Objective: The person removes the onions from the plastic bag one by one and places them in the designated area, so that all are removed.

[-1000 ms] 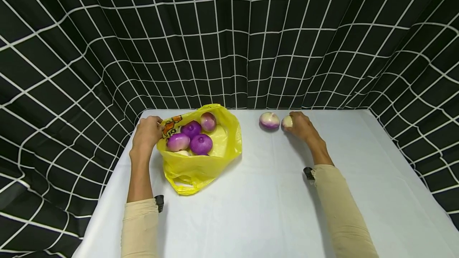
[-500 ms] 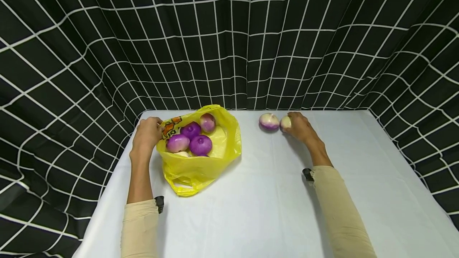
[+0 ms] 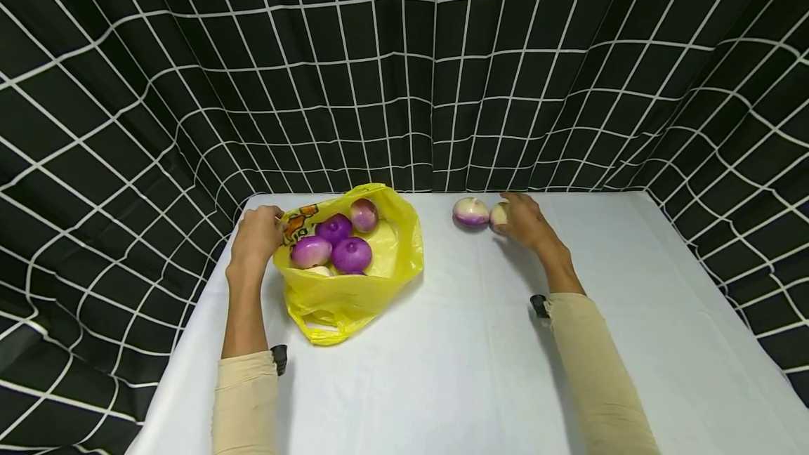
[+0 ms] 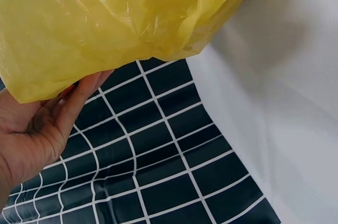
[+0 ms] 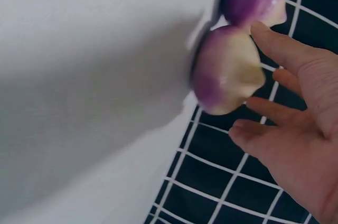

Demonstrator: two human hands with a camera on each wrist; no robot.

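A yellow plastic bag (image 3: 341, 293) stands with its mouth spread wide at the left of the table. Several purple onions (image 3: 352, 255) lie inside it, some partly hidden by the front wall. My left hand (image 3: 255, 236) pinches the bag's left rim; in the left wrist view the bag covers the fingertips. At the back of the table, a purple-and-white onion (image 3: 470, 212) sits beside a second similar onion (image 5: 228, 71). My right hand (image 3: 529, 222) is at that second onion's right side, its fingers spread loosely around it, with the thumb tip near its top.
A white cloth (image 3: 430, 371) covers the table. Black curtains with white grid lines (image 3: 404, 76) rise behind the table and along both sides. A dark strap piece (image 3: 539, 305) sits at the right wrist.
My right hand has shifted slightly left with the second onion, which now sits against the other one, and its fingers have loosened. The left hand and the bag stay put.
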